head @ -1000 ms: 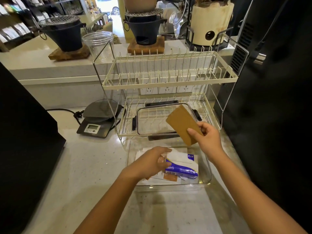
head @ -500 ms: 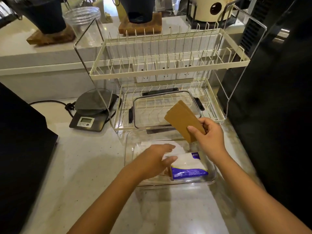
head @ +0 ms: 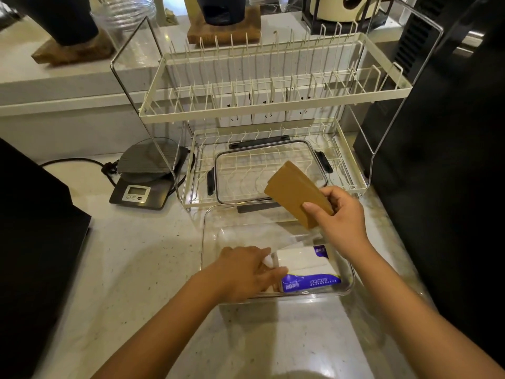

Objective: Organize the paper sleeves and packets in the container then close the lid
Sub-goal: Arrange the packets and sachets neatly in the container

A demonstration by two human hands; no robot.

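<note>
On our pale speckled stone counter [head: 142, 258] sit the clear plastic container [head: 347, 289] under our grips, the cream wire dish rack [head: 273, 105] beyond them, and the grey digital scale [head: 142, 187] far left.

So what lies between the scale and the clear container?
Head view: bare countertop only, between scale and container; the rack's corner sits just behind.
</note>
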